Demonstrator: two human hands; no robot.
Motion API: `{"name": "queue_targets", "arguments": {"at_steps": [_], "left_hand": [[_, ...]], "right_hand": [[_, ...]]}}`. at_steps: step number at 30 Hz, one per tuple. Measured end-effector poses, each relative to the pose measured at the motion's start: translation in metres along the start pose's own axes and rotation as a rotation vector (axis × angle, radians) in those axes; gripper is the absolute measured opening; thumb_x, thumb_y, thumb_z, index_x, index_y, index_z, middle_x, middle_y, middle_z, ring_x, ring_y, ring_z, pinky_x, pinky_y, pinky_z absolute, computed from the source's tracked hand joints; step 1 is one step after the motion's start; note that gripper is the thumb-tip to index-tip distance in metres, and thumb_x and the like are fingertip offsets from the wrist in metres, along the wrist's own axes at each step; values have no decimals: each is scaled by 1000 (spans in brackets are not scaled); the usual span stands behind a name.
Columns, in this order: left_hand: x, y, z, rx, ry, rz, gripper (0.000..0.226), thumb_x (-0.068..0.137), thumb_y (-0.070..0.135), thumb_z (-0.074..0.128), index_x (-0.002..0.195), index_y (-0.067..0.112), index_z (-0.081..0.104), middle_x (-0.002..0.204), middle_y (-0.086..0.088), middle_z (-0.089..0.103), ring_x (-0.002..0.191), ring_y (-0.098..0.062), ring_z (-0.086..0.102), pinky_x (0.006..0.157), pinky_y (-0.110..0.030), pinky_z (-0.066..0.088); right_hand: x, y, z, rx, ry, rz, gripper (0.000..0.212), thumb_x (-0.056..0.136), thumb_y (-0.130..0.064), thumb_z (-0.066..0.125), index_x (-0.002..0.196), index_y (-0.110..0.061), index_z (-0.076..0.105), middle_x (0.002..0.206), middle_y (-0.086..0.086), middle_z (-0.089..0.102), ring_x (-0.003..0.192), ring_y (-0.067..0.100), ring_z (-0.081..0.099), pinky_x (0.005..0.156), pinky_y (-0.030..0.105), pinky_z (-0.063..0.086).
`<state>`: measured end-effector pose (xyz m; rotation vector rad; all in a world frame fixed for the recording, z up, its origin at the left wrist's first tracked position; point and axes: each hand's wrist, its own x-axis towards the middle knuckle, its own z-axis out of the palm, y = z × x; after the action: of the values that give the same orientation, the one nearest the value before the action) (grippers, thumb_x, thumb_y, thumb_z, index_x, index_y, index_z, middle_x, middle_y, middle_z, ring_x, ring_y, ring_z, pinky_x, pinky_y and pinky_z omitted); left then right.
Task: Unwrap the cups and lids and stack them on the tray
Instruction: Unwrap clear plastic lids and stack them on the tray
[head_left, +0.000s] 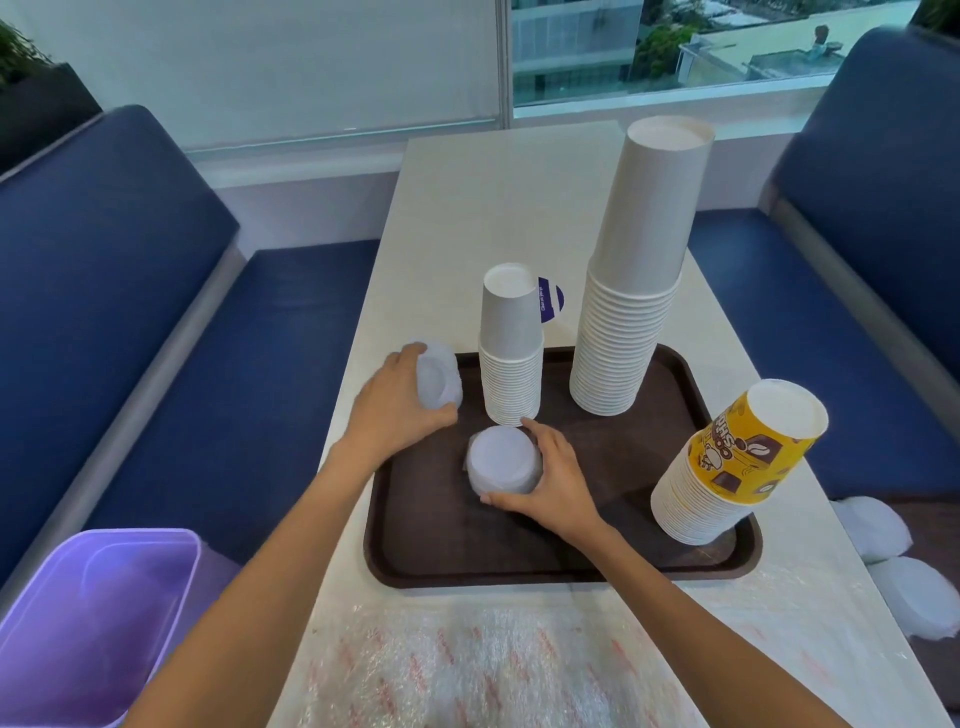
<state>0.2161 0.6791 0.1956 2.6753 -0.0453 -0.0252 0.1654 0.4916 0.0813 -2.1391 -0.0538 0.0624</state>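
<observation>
A dark brown tray (597, 566) lies on the pale table. On it stand a short stack of small grey-white cups (511, 348), a tall stack of large white cups (636, 275) and a leaning stack of yellow printed cups (737, 462) at the right edge. My left hand (392, 405) grips a bundle of translucent lids (439, 376) over the tray's left rim. My right hand (558, 483) holds a second stack of translucent lids (501, 460) resting on the tray in front of the small cups.
Clear plastic wrap with red print (467, 670) covers the near table. A purple bin (88, 623) sits at lower left. More wrapped lid bundles (883, 530) lie on the right bench. Blue benches flank the table, and a purple-and-white disc (551, 300) sits behind the small cups.
</observation>
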Motion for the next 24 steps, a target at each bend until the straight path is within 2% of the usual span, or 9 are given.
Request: {"name": "queue_targets", "arguments": {"at_steps": [4, 7, 17, 24], "left_hand": [[26, -6, -8, 47, 39, -28, 81, 77, 34, 73, 144, 15, 30, 140, -10, 45, 122, -32, 47, 95, -40, 41], [41, -10, -5, 94, 21, -26, 81, 79, 34, 71, 144, 13, 29, 140, -11, 43, 123, -32, 46, 95, -40, 41], [65, -17, 21, 174, -118, 5, 74, 84, 36, 65, 145, 10, 30, 142, -14, 40, 125, -32, 43, 97, -40, 41], [74, -24, 24, 77, -152, -21, 76, 86, 37, 66, 147, 13, 27, 148, -13, 35, 131, -31, 38, 104, -39, 35]], "right_hand": [[3, 0, -2, -36, -8, -25, 91, 61, -43, 86, 138, -21, 42, 138, -2, 44, 127, 17, 39, 107, 38, 36], [6, 0, -5, -29, -24, -11, 87, 65, -38, 85, 138, -21, 43, 135, -2, 48, 125, 17, 40, 105, 34, 37], [8, -2, -9, -18, -61, 18, 85, 67, -40, 84, 139, -24, 41, 139, -5, 46, 125, 11, 40, 104, 28, 35], [8, -2, -9, -3, -63, 28, 85, 65, -38, 86, 138, -25, 43, 137, -7, 47, 123, 9, 41, 103, 26, 35]]}}
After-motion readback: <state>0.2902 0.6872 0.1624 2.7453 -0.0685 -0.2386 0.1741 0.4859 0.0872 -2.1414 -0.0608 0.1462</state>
